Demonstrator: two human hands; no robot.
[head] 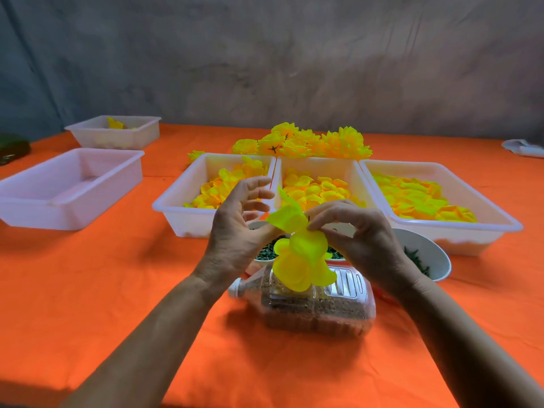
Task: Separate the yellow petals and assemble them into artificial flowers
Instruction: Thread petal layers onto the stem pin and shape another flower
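A cluster of yellow fabric petals hangs in the air between my hands above the table's middle. My right hand pinches the cluster's top with thumb and fingertips. My left hand touches the upper petal with its thumb side, its fingers spread and loosely bent. Three white trays behind my hands hold loose yellow petals. Finished yellow flowers lie piled behind the trays.
A clear plastic bottle with brown filling lies on its side on the orange tablecloth under my hands. White bowls of green parts stand behind it. An empty white tray and another sit at left.
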